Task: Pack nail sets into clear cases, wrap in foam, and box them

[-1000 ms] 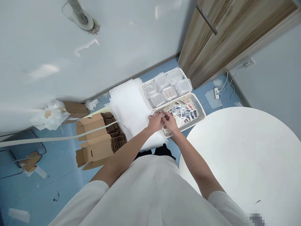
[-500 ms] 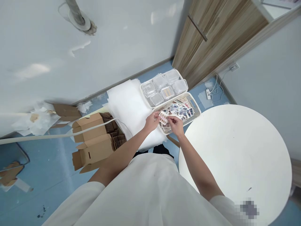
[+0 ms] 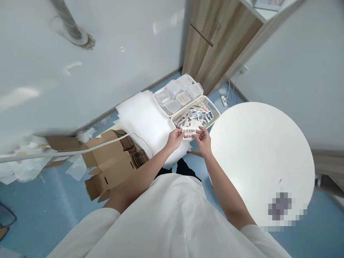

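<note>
Between both hands I hold a small press-on nail card [image 3: 189,132], pale pink with two rows of brownish ovals. My left hand [image 3: 174,139] pinches its left end. My right hand [image 3: 203,140] grips its right end, thumb and fingers closed on the edge. Just beyond the hands is a cream perforated basket [image 3: 216,114], heaped with similar cards, some bearing dark blue nail shapes [image 3: 202,115]. The held card is over the near rim of this basket and hides part of it.
Behind is a second cream basket [image 3: 170,114] with several clear plastic boxes [image 3: 173,106]. White sheets [image 3: 141,116] are stacked to the left, beside folded cardboard boxes [image 3: 113,175] and a pale cable [image 3: 107,143]. A round white table [image 3: 258,150] stands on the right, near a wooden cabinet [image 3: 212,43].
The card has been brought back from over the basket's pile toward me and turned level. Both hands have drawn apart slightly along its ends. The camera view has shifted.
</note>
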{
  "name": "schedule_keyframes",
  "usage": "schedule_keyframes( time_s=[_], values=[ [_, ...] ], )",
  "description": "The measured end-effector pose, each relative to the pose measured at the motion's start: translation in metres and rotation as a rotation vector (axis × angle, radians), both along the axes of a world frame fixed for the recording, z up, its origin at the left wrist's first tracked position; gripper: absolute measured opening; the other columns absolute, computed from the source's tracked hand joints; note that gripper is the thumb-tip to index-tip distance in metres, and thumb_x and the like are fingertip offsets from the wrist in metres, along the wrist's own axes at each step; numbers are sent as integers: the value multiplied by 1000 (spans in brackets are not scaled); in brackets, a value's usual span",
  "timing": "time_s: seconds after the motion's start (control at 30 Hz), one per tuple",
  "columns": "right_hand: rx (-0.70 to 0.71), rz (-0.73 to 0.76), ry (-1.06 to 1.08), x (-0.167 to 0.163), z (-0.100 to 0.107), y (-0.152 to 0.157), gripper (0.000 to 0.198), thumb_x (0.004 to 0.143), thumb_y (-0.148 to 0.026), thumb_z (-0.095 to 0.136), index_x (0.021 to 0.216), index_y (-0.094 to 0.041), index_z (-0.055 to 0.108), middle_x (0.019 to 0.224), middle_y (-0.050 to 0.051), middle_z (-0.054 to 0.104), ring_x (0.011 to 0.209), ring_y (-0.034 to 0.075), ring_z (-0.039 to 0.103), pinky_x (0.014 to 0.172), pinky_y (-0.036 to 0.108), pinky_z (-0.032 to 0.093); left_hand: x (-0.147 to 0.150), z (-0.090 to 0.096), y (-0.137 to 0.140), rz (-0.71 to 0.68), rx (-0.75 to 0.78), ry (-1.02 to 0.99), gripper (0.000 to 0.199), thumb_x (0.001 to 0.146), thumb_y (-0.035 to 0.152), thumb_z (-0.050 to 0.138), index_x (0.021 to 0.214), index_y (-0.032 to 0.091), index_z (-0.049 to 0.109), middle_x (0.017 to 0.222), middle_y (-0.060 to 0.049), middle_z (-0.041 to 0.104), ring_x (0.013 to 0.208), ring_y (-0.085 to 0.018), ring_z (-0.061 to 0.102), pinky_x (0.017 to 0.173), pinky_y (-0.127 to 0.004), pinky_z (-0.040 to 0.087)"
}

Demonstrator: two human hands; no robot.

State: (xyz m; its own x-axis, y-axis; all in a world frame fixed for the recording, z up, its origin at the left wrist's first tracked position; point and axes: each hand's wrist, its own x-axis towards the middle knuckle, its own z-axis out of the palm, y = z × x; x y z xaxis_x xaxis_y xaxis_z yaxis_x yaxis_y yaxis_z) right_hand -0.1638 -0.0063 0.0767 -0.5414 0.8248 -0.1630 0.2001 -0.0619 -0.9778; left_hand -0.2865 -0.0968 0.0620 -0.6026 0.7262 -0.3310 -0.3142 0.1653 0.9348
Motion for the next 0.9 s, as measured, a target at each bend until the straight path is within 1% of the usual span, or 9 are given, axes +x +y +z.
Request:
schedule_keyframes(
  time_s=[0.1,0.2,0.3,0.43,0.53,0.63,0.7,0.8,0.9],
  values=[
    [-71,-111,37,30,2,-20,48,71,-37,63,114,-23,46,96,4,60,68,13,61,69,33,53,24,5,1,-92,35,-121,11,72,25,59,75,16,54,73,-1,64,67,-12,59,69,-26,46],
    [-76,-239,18,65,5,-35,42,71,-37,62,109,-22,51,89,2,59,67,12,61,69,34,54,53,6,2,-253,10,-154,13,71,25,61,77,16,53,71,-1,65,66,-13,61,69,-27,47],
    [-67,-353,-15,101,7,-43,36,71,-39,62,103,-21,56,83,1,57,67,12,59,69,33,54,80,4,2,-406,-52,-90,22,70,24,62,87,17,51,67,0,64,64,-13,61,67,-28,47],
    [-93,-457,-41,144,1,-47,37,69,-41,63,100,-20,60,78,-1,54,65,11,57,70,34,54,107,-2,9,-553,-53,23,32,70,26,63,99,18,53,75,-2,64,68,-14,62,68,-29,48],
    [-134,-440,-55,170,-10,-44,38,69,-42,63,99,-20,63,85,2,57,67,12,57,71,35,53,122,-10,23,-637,-63,107,29,71,28,61,97,17,58,79,-4,63,73,-15,61,69,-30,48],
    [-159,-354,-67,188,-23,-34,35,71,-40,60,100,-21,64,94,5,62,74,14,58,75,36,51,132,-18,40,-722,-103,192,27,71,31,60,94,16,61,77,-4,63,70,-15,60,67,-29,47],
    [-139,-280,-80,196,-29,-24,31,74,-38,57,99,-22,65,96,5,63,79,15,58,78,36,49,138,-21,51,-775,-134,199,25,70,32,61,89,16,63,72,-3,63,66,-14,59,65,-29,47],
    [-96,-249,-94,205,-35,-8,34,75,-36,57,105,-22,63,91,3,63,80,15,56,79,35,47,146,-25,63,-761,-186,136,20,69,33,64,79,16,63,66,-2,61,61,-12,57,63,-28,46],
    [-166,-266,-74,210,-40,4,46,72,-35,59,115,-21,55,81,-1,58,72,12,55,74,31,48,154,-29,70,-597,-232,-13,23,69,36,65,79,16,60,68,-2,61,60,-10,57,62,-25,46]
  ],
)
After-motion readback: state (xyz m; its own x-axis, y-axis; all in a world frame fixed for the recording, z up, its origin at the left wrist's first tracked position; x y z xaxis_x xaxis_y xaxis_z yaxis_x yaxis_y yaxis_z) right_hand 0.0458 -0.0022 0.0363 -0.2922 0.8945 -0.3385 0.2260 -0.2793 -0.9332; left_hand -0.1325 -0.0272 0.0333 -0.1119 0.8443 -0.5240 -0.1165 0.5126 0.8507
